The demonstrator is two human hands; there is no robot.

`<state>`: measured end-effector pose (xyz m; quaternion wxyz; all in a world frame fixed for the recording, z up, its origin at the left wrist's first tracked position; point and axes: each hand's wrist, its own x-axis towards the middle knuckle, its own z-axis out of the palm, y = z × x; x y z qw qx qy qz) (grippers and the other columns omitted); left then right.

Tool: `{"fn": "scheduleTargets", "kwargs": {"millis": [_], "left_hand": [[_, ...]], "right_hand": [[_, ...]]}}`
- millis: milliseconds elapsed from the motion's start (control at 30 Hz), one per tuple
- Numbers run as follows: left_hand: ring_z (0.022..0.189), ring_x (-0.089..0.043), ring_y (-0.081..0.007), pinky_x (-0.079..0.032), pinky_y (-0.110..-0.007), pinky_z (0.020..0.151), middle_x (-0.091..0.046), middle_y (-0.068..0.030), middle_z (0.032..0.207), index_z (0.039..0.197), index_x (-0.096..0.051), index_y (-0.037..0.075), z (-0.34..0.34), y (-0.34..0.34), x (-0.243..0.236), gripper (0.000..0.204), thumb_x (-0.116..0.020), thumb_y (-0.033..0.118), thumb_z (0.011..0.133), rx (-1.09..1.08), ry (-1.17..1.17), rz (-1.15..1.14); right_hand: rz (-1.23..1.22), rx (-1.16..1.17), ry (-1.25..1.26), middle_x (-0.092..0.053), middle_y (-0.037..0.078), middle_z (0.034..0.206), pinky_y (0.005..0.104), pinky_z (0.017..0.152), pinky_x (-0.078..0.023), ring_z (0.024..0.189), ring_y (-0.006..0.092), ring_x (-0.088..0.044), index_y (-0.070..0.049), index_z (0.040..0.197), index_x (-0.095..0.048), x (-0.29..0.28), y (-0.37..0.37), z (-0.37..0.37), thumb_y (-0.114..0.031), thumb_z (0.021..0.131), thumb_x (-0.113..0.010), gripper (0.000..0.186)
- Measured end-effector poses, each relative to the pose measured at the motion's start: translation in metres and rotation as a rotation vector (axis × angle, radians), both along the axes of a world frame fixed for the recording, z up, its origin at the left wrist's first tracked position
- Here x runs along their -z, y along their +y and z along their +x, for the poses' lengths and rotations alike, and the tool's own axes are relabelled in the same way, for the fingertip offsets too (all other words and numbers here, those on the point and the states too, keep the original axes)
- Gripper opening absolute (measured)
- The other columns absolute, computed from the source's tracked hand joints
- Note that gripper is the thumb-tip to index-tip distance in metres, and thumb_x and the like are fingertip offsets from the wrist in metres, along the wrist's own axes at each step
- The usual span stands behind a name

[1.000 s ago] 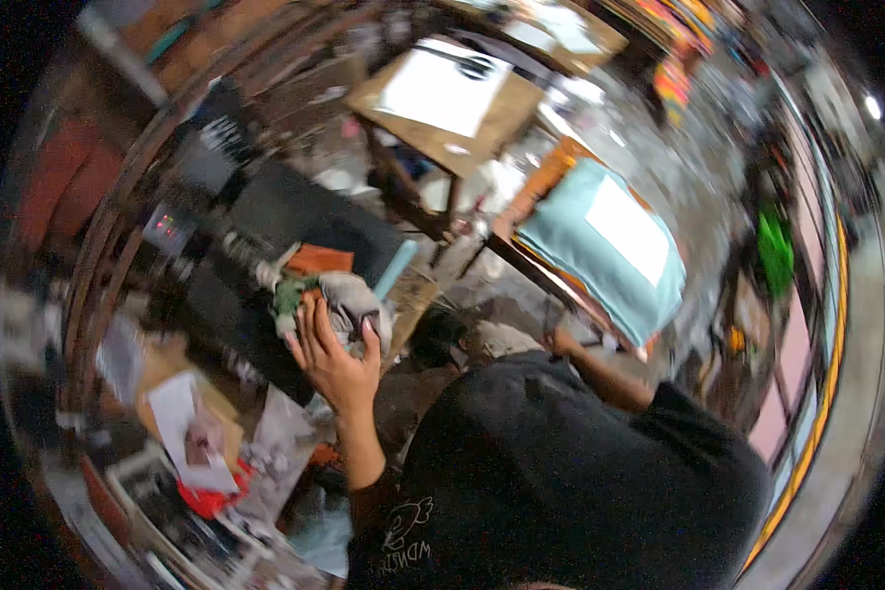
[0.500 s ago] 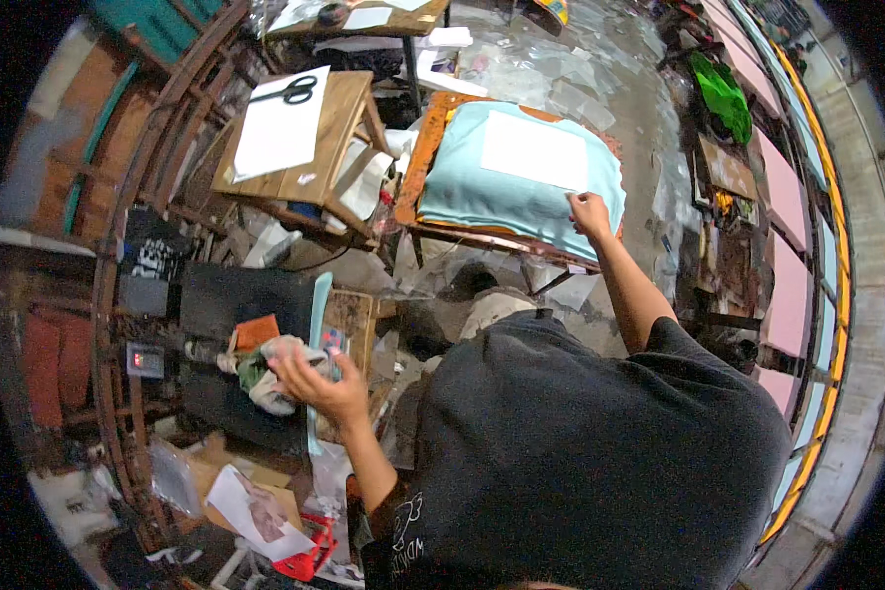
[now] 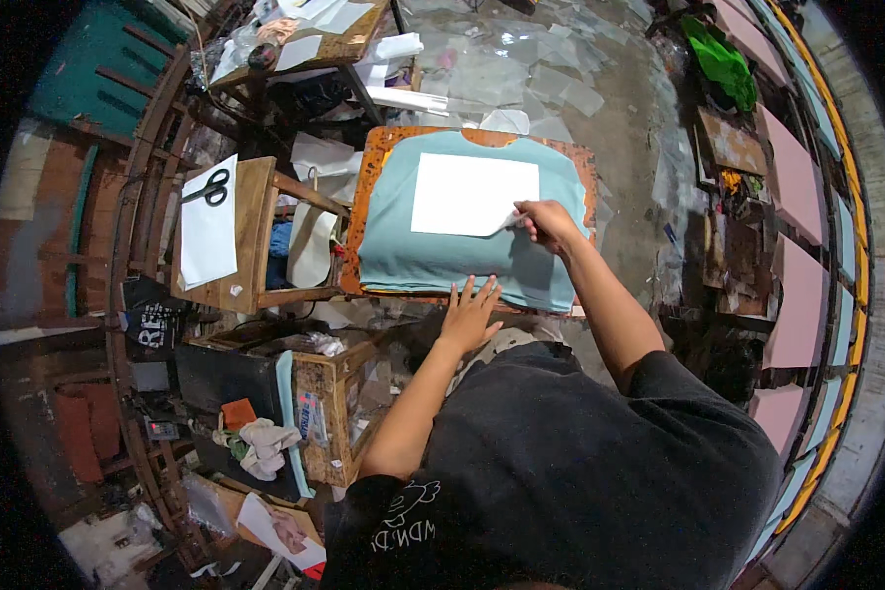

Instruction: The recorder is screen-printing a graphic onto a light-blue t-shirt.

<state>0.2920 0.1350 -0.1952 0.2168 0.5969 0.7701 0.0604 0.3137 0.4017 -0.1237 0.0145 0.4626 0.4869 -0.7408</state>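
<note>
A teal shirt [image 3: 433, 258] lies spread over an orange-edged board [image 3: 369, 167] in front of me. A white sheet of paper [image 3: 467, 192] rests on the shirt's chest. My right hand [image 3: 546, 221] pinches the sheet's lower right corner and lifts it a little. My left hand [image 3: 472, 313] lies flat, fingers spread, on the shirt's near hem.
To the left stands a small wooden table [image 3: 256, 226] bearing a white sheet and black scissors [image 3: 206, 187]. A wooden crate [image 3: 334, 393] and a pile of rags [image 3: 261, 442] sit lower left. Clear plastic sheets [image 3: 551, 84] cover the floor beyond; a green cloth [image 3: 720, 61] lies far right.
My left hand left the rag pile at lower left and came to rest on the shirt's hem. My right hand moved from the shirt's side to the paper's corner. My head turned toward the board.
</note>
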Motion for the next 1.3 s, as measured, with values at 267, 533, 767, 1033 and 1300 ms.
{"fn": "scheduleTargets", "kwargs": {"millis": [267, 533, 767, 1033, 1300], "left_hand": [[0.148, -0.007, -0.0318, -0.010, -0.054, 0.119, -0.009, 0.0004, 0.162, 0.154, -0.022, 0.021, -0.002, -0.001, -0.020, 0.080, -0.065, 0.035, 0.089, -0.001, -0.055, -0.139], [0.147, -0.013, -0.0333, -0.013, -0.055, 0.118, -0.013, 0.0004, 0.161, 0.154, -0.021, 0.021, -0.004, -0.003, -0.011, 0.084, -0.067, 0.036, 0.085, -0.001, -0.059, -0.087], [0.138, -0.030, -0.0322, -0.027, -0.052, 0.112, -0.039, -0.0069, 0.146, 0.141, -0.045, 0.013, -0.013, 0.007, -0.033, 0.064, -0.064, 0.043, 0.088, -0.184, -0.204, 0.063], [0.122, -0.052, -0.0258, -0.039, -0.042, 0.106, -0.052, -0.0135, 0.134, 0.149, -0.024, 0.014, -0.102, 0.065, -0.096, 0.085, -0.051, 0.066, 0.088, -0.677, -1.858, 0.977], [0.111, -0.059, -0.0195, -0.049, -0.036, 0.093, -0.061, -0.0078, 0.120, 0.127, -0.053, 0.001, -0.147, 0.045, -0.126, 0.043, -0.067, 0.002, 0.086, -1.161, -1.416, 1.189]], "right_hand": [[-0.164, -0.065, 0.134, -0.055, -0.004, 0.062, 0.0207, 0.045, -0.039, 0.048, 0.0057, -0.046, -0.013, 0.081, -0.059, 0.029, 0.052, -0.172, -0.017, 0.094, -0.053, 0.015], [-0.125, -0.088, 0.166, -0.062, 0.000, 0.062, 0.0245, 0.041, -0.047, 0.045, 0.0089, -0.053, -0.006, 0.092, -0.063, 0.022, 0.049, -0.327, -0.015, 0.095, -0.052, 0.014], [-0.089, -0.021, 0.652, -0.063, 0.016, 0.100, 0.0347, 0.070, -0.050, 0.082, 0.0278, -0.060, -0.002, 0.110, -0.058, -0.057, 0.050, -0.362, -0.026, 0.091, -0.059, 0.030], [0.098, 0.175, 0.685, -0.052, 0.003, 0.067, 0.0227, 0.047, -0.036, 0.053, 0.0125, -0.049, -0.004, 0.087, -0.053, -0.090, -0.044, -0.111, -0.014, 0.097, -0.053, 0.014], [0.185, -0.290, 0.471, -0.059, 0.004, 0.068, 0.0241, 0.049, -0.046, 0.053, 0.0076, -0.052, 0.002, 0.086, -0.063, -0.037, -0.107, -0.001, -0.020, 0.097, -0.059, 0.024]]}}
